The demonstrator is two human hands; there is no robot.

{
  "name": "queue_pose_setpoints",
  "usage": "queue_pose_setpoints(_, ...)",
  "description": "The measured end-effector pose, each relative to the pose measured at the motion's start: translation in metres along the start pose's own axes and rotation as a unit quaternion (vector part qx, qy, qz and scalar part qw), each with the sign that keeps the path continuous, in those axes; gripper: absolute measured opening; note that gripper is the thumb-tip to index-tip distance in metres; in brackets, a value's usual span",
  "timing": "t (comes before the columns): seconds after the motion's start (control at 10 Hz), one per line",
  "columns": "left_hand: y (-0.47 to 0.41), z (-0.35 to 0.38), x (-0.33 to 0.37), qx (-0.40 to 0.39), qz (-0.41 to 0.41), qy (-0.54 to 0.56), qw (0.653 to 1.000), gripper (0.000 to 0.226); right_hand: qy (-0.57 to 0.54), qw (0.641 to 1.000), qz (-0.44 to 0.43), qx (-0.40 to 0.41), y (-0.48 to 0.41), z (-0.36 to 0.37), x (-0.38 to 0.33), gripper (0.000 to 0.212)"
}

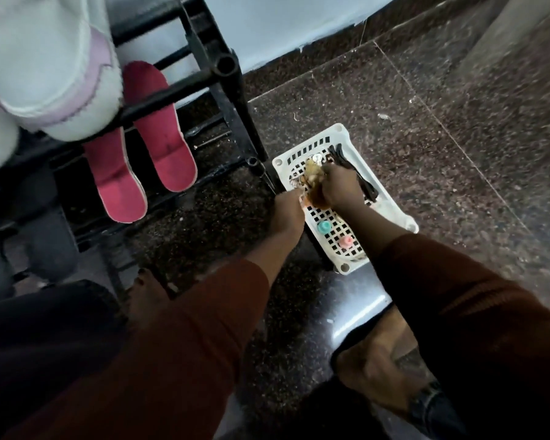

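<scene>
A white perforated plastic basket lies on the dark speckled floor. My left hand grips its near-left rim. Inside the basket, my right hand grasps a bundle of small brownish and yellowish items; what they are is unclear. Black hair clips lie along the basket's far side. A teal round piece and a pink round piece sit on the basket's bottom nearer to me.
A black shoe rack stands at the left, holding a pair of red slippers and a white and lilac soft item. My bare feet rest on the floor near the basket. A pale wall runs behind.
</scene>
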State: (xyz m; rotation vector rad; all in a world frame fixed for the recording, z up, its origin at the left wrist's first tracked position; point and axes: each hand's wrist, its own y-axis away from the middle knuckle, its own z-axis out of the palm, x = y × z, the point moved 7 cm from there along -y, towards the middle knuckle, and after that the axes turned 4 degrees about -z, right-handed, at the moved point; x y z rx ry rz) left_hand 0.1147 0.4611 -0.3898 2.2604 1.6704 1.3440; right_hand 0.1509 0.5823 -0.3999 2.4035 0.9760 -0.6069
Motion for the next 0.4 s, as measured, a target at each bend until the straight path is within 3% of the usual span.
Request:
queue_pose_setpoints(0.1, 0.021, 0.005, -0.021, 0.013, -0.01, -0.03, 0.999, 0.033, 0.005, 0.999, -0.045, 0.014, 0.026, 0.003, -0.004, 0.021)
queue_pose_setpoints(0.2, 0.044, 0.003, -0.034, 0.007, -0.006, -0.061, 0.998, 0.039, 0.021, 0.997, -0.068, 0.028, 0.059, 0.011, -0.007, 0.032)
queue_pose_setpoints(0.4, 0.106, -0.01, -0.08, -0.001, -0.06, -0.126, 0.99, 0.032, 0.114, 0.987, -0.106, -0.042, 0.147, 0.043, -0.025, 0.033)
